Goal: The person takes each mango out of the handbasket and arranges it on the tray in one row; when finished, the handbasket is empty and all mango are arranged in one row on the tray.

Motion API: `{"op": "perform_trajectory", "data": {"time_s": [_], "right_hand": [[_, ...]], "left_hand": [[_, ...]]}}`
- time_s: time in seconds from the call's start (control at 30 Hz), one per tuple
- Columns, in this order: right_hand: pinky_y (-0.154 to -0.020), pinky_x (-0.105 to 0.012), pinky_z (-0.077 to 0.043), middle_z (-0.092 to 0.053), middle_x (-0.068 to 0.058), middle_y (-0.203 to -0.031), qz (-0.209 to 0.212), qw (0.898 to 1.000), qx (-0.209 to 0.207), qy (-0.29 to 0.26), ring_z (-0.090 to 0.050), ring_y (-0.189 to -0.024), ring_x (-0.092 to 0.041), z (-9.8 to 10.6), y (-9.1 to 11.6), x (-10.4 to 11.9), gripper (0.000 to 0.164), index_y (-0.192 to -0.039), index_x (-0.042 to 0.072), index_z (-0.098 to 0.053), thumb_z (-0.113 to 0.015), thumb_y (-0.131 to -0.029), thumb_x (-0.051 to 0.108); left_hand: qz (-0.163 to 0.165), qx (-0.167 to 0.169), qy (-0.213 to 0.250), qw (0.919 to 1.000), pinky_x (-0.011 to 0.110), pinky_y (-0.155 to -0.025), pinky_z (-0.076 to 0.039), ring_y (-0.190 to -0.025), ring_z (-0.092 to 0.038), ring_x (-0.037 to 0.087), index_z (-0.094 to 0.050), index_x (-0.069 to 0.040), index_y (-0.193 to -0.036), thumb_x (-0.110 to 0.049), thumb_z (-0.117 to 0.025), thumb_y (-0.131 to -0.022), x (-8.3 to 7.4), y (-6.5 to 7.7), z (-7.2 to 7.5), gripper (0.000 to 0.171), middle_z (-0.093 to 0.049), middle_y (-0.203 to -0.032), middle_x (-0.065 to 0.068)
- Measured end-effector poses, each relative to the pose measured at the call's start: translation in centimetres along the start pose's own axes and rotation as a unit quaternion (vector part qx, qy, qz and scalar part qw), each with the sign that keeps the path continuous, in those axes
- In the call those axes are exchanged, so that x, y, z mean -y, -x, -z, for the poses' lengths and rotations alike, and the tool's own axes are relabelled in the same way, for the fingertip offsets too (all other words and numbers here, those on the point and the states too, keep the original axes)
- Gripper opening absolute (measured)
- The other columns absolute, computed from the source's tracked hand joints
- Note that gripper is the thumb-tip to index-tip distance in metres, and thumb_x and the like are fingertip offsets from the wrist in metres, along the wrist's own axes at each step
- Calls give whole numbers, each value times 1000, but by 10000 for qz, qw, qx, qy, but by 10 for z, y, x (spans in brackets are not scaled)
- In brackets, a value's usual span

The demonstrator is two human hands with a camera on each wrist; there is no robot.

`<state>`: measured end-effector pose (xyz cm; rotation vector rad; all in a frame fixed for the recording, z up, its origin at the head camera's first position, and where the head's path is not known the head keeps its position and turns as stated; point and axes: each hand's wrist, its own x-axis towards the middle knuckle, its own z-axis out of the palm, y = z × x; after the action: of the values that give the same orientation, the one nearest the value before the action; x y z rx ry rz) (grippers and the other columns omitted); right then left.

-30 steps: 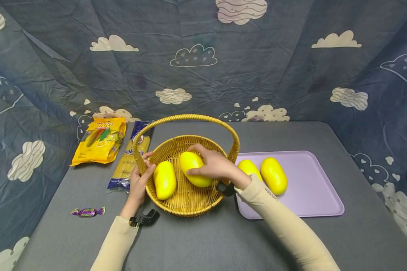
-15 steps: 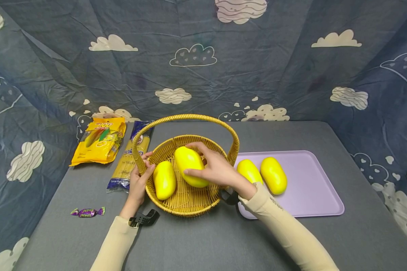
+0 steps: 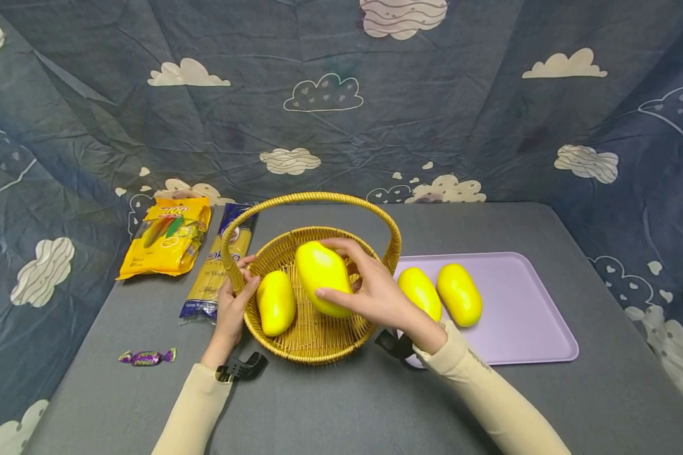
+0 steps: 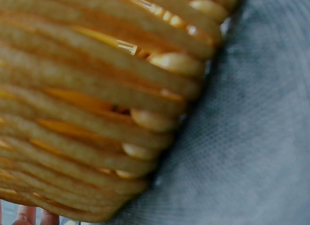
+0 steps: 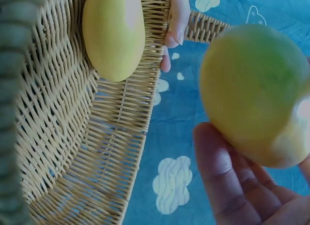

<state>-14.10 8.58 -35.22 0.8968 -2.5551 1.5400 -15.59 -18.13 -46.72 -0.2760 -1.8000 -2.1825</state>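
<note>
My right hand (image 3: 375,291) holds a yellow mango (image 3: 321,278) between thumb and fingers, over the right half of a wicker basket (image 3: 310,338). In the right wrist view this mango (image 5: 252,94) shows a greenish patch and is apart from the basket wall. A second mango (image 3: 276,303) lies inside the basket at its left side. My left hand (image 3: 233,306) grips the basket's left rim beside the foot of the arched handle (image 3: 313,197). Woven basket wall (image 4: 87,113) fills much of the left wrist view, with a few fingertips (image 4: 26,215) at the bottom.
Right of the basket is a lilac tray (image 3: 523,309) bearing two mangoes, one (image 3: 459,295) beside the other (image 3: 420,292). To the left lie a pasta packet (image 3: 210,281), a yellow candy bag (image 3: 167,237) and a purple wrapped candy (image 3: 148,357). A cloud-print cloth (image 3: 319,139) hangs behind.
My right hand has raised and turned the mango within the basket's opening, while its wrist shifted right and down in the view. The left hand and basket stay put.
</note>
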Motion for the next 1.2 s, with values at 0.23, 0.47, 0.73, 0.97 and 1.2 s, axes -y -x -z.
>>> {"op": "perform_trajectory", "data": {"time_s": [0.23, 0.47, 0.73, 0.97, 1.2], "right_hand": [[-69, -34, -52, -53, 3, -125, 305, 9989, -188, -308, -58, -86, -16, 6, 12, 2, 69, -138, 26, -40, -78, -80, 23], [-76, -33, -49, -53, 0, -126, 503, 9965, -496, -451, -54, -96, -17, 13, 24, 6, 75, -136, 20, -40, -81, -75, 9], [-72, -31, -48, -51, -13, -127, 903, 9915, -895, -283, -57, -97, -22, 17, 39, 16, 75, -133, 3, -38, -80, -71, -4], [-75, -29, -49, -51, -9, -126, 1216, 9833, -1262, -499, -58, -97, -22, 24, 54, -12, 76, -135, 4, -37, -81, -73, 3], [-77, -27, -48, -46, -15, -126, 1544, 9667, -1837, -892, -58, -96, -24, 37, 68, -25, 73, -131, -8, -31, -77, -79, 15]], "left_hand": [[28, 11, 25, 10000, 27, -98, -30, -114, -41, 21, -52, -11, -88, -1, -58, -92, 0, 0, 0, 12, -46, -133, 22], [9, 14, -15, 10000, 28, -99, -30, -118, -40, 22, -51, -10, -88, -1, -58, -92, -1, 1, 1, 12, -45, -134, 22], [-37, 1, -40, 10000, 28, -100, -29, -120, -39, 23, -50, -7, -87, 0, -57, -92, 0, 1, 2, 12, -45, -135, 22], [-8, -13, -10, 10000, 29, -101, -28, -124, -38, 25, -48, -5, -87, 0, -57, -92, 1, 0, 1, 11, -44, -135, 22], [38, -31, -36, 10000, 29, -103, -27, -126, -37, 25, -48, -4, -87, -1, -57, -92, 2, 0, 1, 11, -45, -135, 22]]}}
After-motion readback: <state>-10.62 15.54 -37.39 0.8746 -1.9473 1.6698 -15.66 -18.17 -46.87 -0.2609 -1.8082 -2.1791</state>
